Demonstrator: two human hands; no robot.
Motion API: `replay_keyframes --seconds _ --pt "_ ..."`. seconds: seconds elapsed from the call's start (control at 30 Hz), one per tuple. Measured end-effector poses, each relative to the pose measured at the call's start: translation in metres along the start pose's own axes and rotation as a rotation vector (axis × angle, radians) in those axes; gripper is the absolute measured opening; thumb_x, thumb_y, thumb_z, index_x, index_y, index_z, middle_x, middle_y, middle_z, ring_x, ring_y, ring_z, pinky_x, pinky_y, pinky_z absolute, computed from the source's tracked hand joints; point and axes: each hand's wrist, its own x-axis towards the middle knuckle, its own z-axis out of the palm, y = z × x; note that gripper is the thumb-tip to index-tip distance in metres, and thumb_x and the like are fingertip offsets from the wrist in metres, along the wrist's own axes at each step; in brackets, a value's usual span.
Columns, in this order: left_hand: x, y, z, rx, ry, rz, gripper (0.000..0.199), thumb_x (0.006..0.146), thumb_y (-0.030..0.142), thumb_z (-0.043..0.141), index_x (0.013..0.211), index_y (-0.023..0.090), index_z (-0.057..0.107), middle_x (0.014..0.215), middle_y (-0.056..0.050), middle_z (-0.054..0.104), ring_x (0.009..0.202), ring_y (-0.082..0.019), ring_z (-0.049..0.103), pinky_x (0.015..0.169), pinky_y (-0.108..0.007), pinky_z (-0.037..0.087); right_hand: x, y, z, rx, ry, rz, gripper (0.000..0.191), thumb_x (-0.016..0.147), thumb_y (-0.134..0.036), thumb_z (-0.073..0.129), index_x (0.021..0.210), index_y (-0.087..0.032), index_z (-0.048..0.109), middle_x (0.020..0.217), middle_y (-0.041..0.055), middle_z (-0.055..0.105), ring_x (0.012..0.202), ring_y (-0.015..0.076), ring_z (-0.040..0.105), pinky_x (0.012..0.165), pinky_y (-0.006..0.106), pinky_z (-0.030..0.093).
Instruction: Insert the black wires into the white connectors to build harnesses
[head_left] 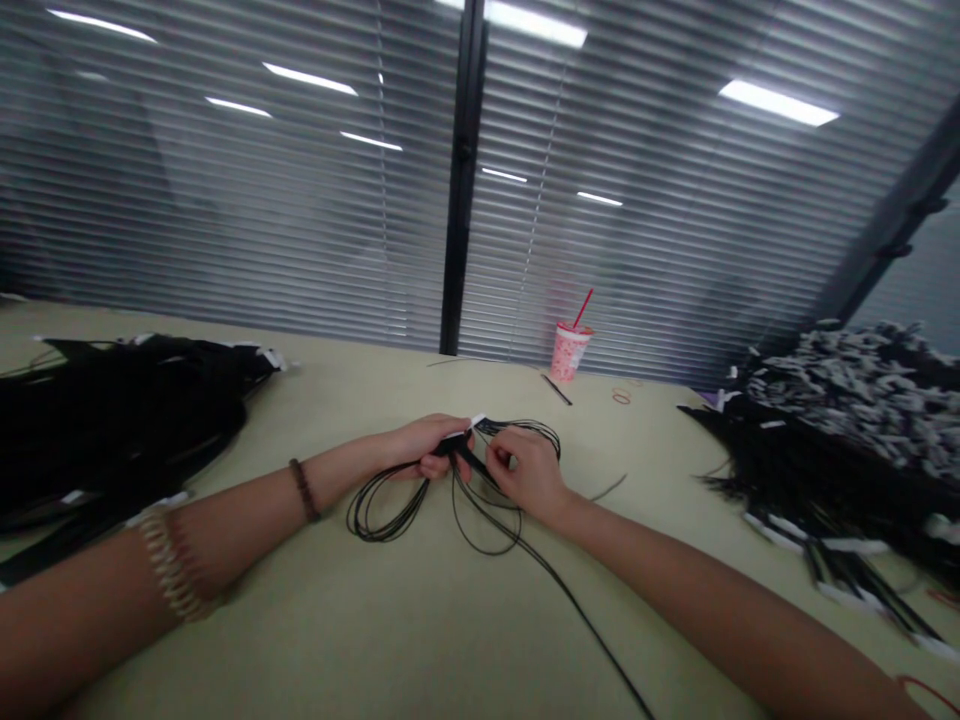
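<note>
A coiled black cable (386, 512) is held at its middle in front of me, with loops out to both sides. My left hand (433, 447) is closed around the middle of the bundle. A white tag (477, 421) sticks up beside my left fingers. From there a flat black strip (474, 460) runs to my right hand (529, 468), whose thumb and index finger pinch together at its end; the exact grip is partly hidden. One loose loop hangs below the hands, and a single length of cable trails toward the lower right.
A large pile of black cables (124, 420) lies at the left. Another pile with pale ends (847, 430) covers the right side. Toward the window blinds stand a pink cup with a red straw (570, 352), a dark pen-like stick (556, 390) and rubber bands (621, 397).
</note>
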Motion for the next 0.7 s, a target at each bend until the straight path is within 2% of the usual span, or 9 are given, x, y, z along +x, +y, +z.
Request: replay_keyframes --seconds 0.2,0.37,0.7 --pt "-0.005 0.001 0.006 0.081 -0.045 0.062 0.033 0.077 0.047 0.041 0.075 0.014 0.047 0.053 -0.009 0.062 0.026 -0.001 0.022 0.031 -0.016 0.01 0.0 -0.002 0.0 0.034 -0.055 -0.007 0.01 0.074 -0.019 0.048 0.067 -0.018 0.055 0.064 -0.001 0.055 0.058 0.0091 0.049 0.057 0.019 0.032" --pt "-0.006 0.001 0.01 0.176 -0.034 0.076 0.032 0.079 0.047 0.037 0.077 0.017 0.047 0.051 -0.008 0.061 0.025 -0.003 0.023 0.029 -0.016 0.01 0.001 -0.005 -0.003 0.016 -0.112 0.018 0.017 0.081 -0.022 0.041 0.076 -0.018 0.057 0.064 -0.0006 0.058 0.055 0.0096 0.049 0.056 0.02 0.032" --pt "-0.009 0.0 0.014 0.301 0.001 0.051 0.032 0.079 0.047 0.035 0.077 0.017 0.047 0.043 -0.004 0.058 0.023 -0.004 0.023 0.027 -0.016 0.012 -0.002 -0.005 -0.005 -0.013 -0.156 -0.015 0.018 0.083 -0.022 0.039 0.073 -0.017 0.054 0.07 0.0018 0.059 0.062 0.0105 0.052 0.059 0.02 0.033"
